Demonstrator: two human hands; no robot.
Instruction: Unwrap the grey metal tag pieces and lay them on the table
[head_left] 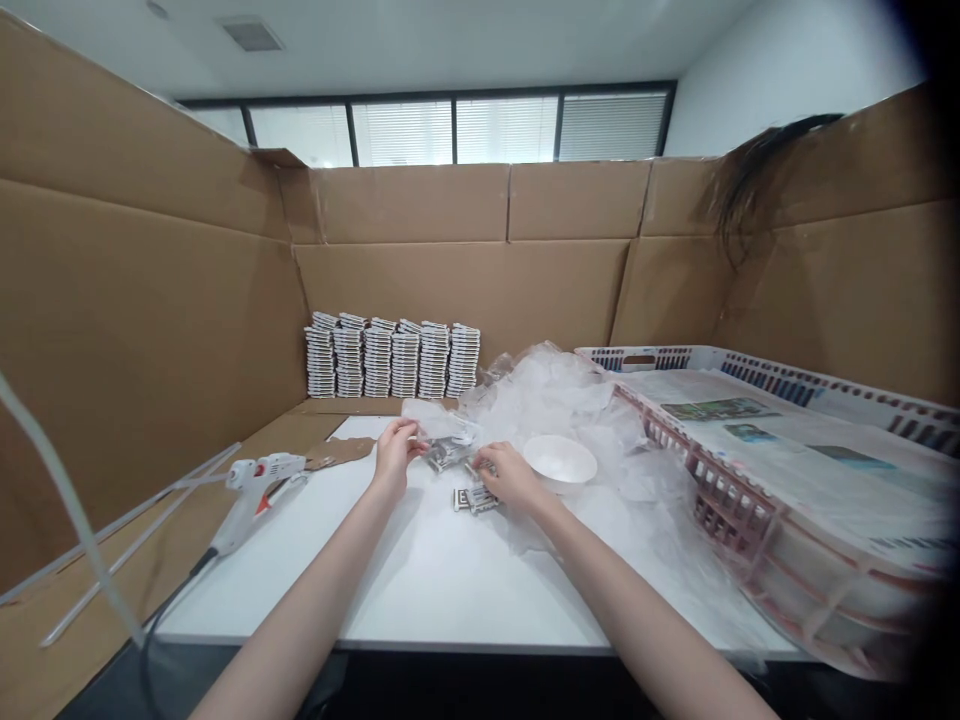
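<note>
My left hand (396, 452) pinches the edge of a clear plastic bag (429, 418) above the white table. Inside or just under the bag lie small dark and silvery pieces (448, 454), too small to make out. My right hand (510, 475) is closed, fingertips down among these pieces; what they grip is hidden. Right below its fingers lie several small flat pieces (471, 499) with black and white lettering. A white bowl (561, 460) stands just right of my right hand.
Crumpled clear plastic bags (551, 385) heap behind the bowl. At the right stands a pink and white basket (739, 520) covered with printed sheets. Six stacks of thin flat pieces (391, 362) line the cardboard wall (450, 280). A glue gun (247, 500) and glue sticks (127, 580) lie left.
</note>
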